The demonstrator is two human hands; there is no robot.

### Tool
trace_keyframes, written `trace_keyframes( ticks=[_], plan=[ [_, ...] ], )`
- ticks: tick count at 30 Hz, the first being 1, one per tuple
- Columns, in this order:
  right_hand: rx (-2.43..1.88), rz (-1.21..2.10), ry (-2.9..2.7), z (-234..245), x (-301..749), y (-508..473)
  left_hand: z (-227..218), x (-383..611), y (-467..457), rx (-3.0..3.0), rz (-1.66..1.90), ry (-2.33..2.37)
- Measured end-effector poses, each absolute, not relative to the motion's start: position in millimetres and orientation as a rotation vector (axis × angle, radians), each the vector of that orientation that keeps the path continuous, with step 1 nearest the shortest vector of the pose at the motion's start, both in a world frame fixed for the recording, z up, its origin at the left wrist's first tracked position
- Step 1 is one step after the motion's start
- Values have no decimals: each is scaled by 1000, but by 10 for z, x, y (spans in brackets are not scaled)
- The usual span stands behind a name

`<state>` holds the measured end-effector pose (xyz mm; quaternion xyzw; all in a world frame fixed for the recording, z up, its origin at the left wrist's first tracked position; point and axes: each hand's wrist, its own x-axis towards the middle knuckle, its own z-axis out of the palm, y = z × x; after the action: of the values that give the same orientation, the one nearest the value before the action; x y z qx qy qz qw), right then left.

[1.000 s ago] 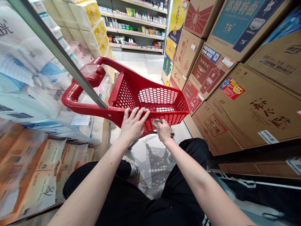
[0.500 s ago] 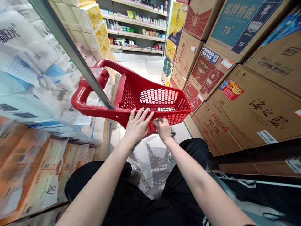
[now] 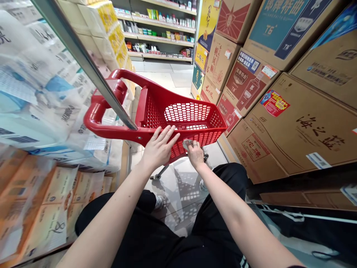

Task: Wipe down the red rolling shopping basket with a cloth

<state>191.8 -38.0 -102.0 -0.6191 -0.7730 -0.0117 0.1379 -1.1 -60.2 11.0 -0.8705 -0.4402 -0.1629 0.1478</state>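
A red plastic shopping cart (image 3: 147, 108) stands sideways before me, its handle on the left and its perforated basket on the right. My left hand (image 3: 159, 147) lies on the cart's near side with fingers outstretched, fingertips up at the rim. To its right, my right hand (image 3: 195, 153) pinches a small pale, crumpled cloth or tissue (image 3: 187, 143) against the perforated near wall. Most of that pale piece is covered by my fingers, so its exact kind is unclear. No goods show inside the basket.
Cardboard cartons (image 3: 312, 130) are stacked along the right. Wrapped paper packs (image 3: 61, 96) and orange packages (image 3: 52, 201) fill the left. A metal pole (image 3: 89, 67) slants past the cart handle. Shelves of bottles (image 3: 164, 33) stand beyond the tiled floor (image 3: 178, 80).
My left hand has slid slightly left and down along the cart's side. My right hand has shifted a little, with more of the pale piece showing.
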Motion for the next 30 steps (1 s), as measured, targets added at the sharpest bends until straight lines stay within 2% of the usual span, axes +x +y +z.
trace_keyframes(
  ticks=[5, 14, 30],
  plan=[
    [-1805, 80, -2163, -1208, 1954, -579, 69, -171, -627, -2465, -586, -1287],
    [-1837, 64, -2195, -949, 1551, -289, 77, -143, -579, -2497, -583, -1289],
    [-1775, 134, -2272, -985, 1375, -384, 114, -110, -585, -2503, -569, -1328]
  ],
)
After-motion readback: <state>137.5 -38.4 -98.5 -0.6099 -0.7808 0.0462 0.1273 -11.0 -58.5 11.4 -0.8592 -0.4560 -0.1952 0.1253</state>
